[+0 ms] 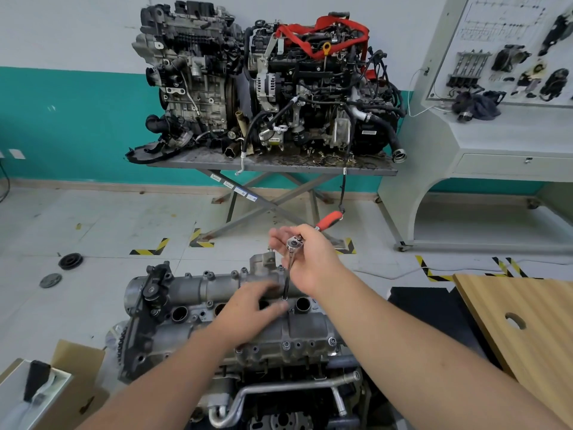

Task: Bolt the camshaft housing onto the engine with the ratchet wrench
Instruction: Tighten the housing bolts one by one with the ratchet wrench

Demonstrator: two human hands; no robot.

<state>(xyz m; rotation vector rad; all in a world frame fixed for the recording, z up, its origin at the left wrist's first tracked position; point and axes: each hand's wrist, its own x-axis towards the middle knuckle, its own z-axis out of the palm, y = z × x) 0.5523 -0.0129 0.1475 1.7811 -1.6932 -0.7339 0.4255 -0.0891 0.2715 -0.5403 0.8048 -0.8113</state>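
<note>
The grey camshaft housing [192, 293] lies on top of the engine [279, 398] in front of me, with several bolts along its edges. My right hand [310, 259] grips the ratchet wrench [293, 243] at its head. The red handle [330, 219] sticks out behind my fingers. A black extension with socket [286, 287] stands upright from the head down onto a bolt in the housing's middle row. My left hand [251, 308], blurred, rests with spread fingers on the housing beside the socket's foot.
Two other engines [266, 79] stand on a metal scissor table [273, 166] by the far wall. A wooden board [521, 321] lies at the right, cardboard boxes [77, 383] at the lower left. Two round pulleys [70, 261] lie on the floor. A display bench [496, 135] stands at the right.
</note>
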